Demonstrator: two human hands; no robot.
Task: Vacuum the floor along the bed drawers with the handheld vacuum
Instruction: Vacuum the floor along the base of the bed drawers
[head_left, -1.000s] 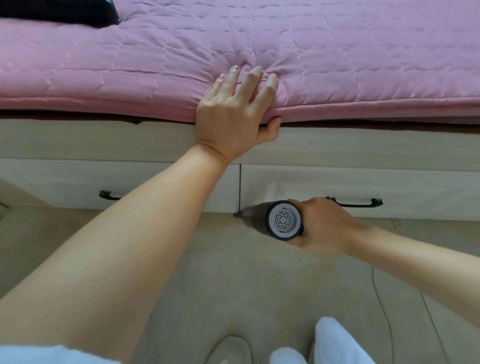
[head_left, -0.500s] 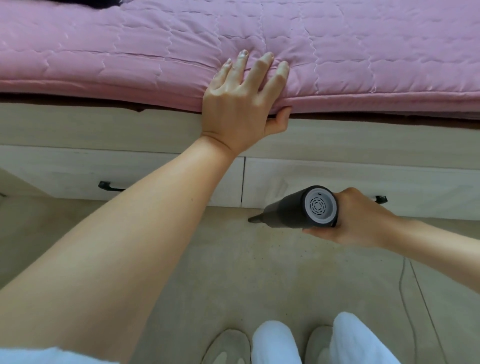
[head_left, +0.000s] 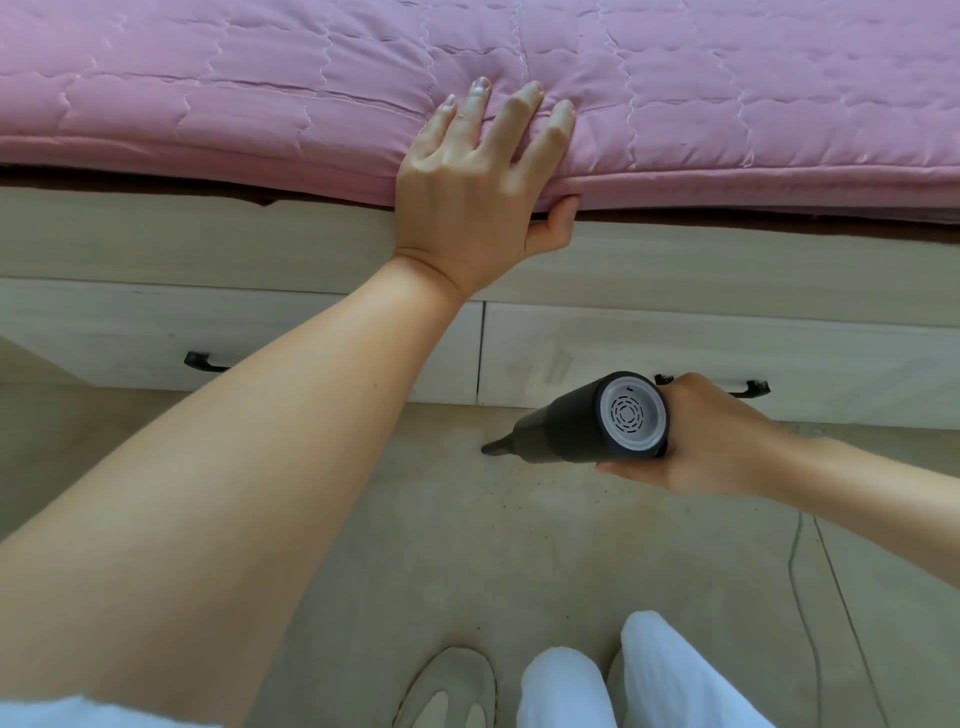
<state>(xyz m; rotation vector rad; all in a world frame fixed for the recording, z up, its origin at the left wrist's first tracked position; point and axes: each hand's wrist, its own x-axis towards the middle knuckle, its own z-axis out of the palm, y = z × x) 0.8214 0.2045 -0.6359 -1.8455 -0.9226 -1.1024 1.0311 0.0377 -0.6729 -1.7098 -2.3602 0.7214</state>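
My right hand grips a dark handheld vacuum with a pale grey vented end cap facing me. Its narrow nozzle points left and touches the beige floor just below the seam between two pale wooden bed drawers. Dark specks lie on the floor under the vacuum. My left hand rests flat on the edge of the pink quilted mattress, fingers straight on top and thumb under the edge.
Black drawer handles show at the left and behind my right hand. A thin cable runs across the floor at the right. My slipper and white trouser legs are at the bottom.
My right hand has carried the vacuum rightward along the drawers, with its end cap turning more toward me. My left hand stays on the mattress edge.
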